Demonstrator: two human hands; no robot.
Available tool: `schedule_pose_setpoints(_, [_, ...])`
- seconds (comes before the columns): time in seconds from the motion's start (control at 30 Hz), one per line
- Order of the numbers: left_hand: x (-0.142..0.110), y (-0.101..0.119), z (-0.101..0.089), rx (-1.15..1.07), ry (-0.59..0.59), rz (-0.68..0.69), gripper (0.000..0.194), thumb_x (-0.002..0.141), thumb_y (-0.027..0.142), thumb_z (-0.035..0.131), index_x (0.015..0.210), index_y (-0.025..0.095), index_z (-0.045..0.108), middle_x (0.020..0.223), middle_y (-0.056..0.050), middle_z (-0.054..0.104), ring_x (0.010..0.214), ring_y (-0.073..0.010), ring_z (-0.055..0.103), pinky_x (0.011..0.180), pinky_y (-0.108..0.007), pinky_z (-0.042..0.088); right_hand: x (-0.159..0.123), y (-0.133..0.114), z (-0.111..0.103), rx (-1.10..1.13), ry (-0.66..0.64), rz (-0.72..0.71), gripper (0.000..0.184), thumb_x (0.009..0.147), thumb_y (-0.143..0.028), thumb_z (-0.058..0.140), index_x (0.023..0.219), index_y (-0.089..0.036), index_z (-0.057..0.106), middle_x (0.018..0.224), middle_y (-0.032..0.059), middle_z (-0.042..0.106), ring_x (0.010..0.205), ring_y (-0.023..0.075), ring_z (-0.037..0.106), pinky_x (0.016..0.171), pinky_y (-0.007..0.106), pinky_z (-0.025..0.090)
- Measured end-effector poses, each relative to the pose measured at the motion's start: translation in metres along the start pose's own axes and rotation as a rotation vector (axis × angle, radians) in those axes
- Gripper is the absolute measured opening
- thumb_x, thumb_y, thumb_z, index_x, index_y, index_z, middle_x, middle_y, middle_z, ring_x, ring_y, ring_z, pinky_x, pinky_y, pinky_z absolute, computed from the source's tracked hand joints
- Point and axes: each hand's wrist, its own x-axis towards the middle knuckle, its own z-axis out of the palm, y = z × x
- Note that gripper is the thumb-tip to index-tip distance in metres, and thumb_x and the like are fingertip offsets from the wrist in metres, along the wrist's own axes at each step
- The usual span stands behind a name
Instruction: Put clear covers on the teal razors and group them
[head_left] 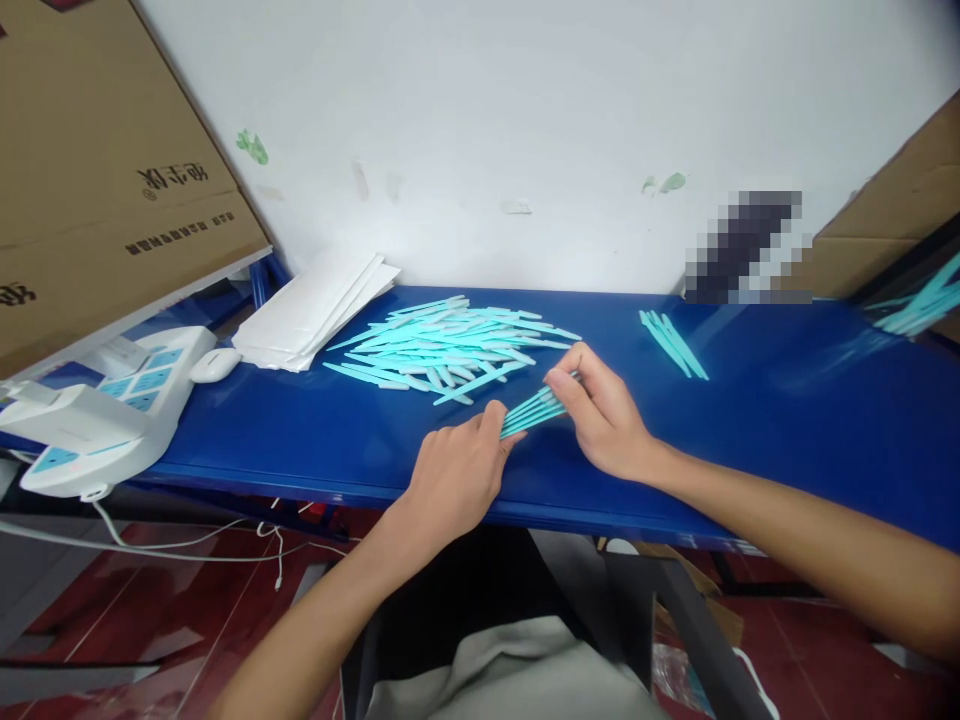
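A small fan of thin turquoise swabs [534,411] with pale tips stretches between my two hands above the front of the blue table. My left hand [459,470] is closed round their lower left ends. At the upper right ends, my right hand [604,415] pinches the swabs between thumb and fingers. Just beyond my hands lies a loose heap of the same swabs [442,345], pointing in mixed directions. A few more swabs [673,345] lie side by side to the right, apart from the heap.
White paper envelopes or sheets [315,310] are stacked left of the heap. A white power strip [161,410] with plugged-in chargers and a white earbud case [215,365] sit farther left. Cardboard boxes [97,150] flank the blue table [300,430]. More swabs [930,300] show at the far right.
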Motion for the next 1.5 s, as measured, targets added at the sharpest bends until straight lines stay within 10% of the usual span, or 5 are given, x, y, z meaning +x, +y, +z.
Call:
schedule_pose_setpoints(0.8, [-0.008,0.003,-0.006,0.004,-0.065,-0.065,0.021,0.109,0.034,0.027,0.109,0.02,0.043,0.096,-0.006,0.072,0.078,-0.0266,0.071,0.052,-0.029,0.034,0.001,0.004,-0.003,0.269,-0.086,0.171,0.03,0.103,-0.047,0.046,0.091,-0.023,0.058,0.068,-0.0036,0.045,0.057,0.0117,0.044,0.053,0.026,0.036])
schedule_pose_setpoints(1.17, [-0.01,-0.002,-0.005,0.026,0.031,-0.013,0.033,0.109,0.04,0.029,0.136,0.023,0.036,0.109,-0.007,0.072,0.079,-0.0261,0.073,0.053,-0.028,0.038,-0.008,-0.004,-0.009,-0.152,-0.144,0.026,0.038,0.106,-0.043,0.038,0.119,-0.023,0.068,0.064,-0.0018,0.055,0.057,0.015,0.048,0.059,0.03,0.037])
schedule_pose_setpoints(1.37, [-0.01,-0.011,-0.01,0.063,0.01,0.048,0.027,0.109,0.037,0.029,0.125,0.021,0.043,0.106,-0.007,0.071,0.08,-0.0254,0.072,0.053,-0.028,0.036,-0.004,-0.003,-0.016,-0.172,-0.326,-0.151,0.035,0.105,-0.037,0.039,0.13,-0.023,0.059,0.117,0.0081,0.069,0.101,0.0226,0.065,0.085,0.036,0.047])
schedule_pose_setpoints(1.5, [-0.013,-0.027,-0.017,0.112,-0.028,0.121,0.025,0.109,0.036,0.03,0.119,0.02,0.046,0.1,-0.005,0.071,0.079,-0.0253,0.07,0.054,-0.029,0.035,0.006,-0.01,-0.027,-0.453,-0.526,-0.307,0.037,0.1,-0.04,0.05,0.129,-0.019,0.057,0.117,0.0128,0.067,0.099,0.0264,0.062,0.089,0.043,0.043])
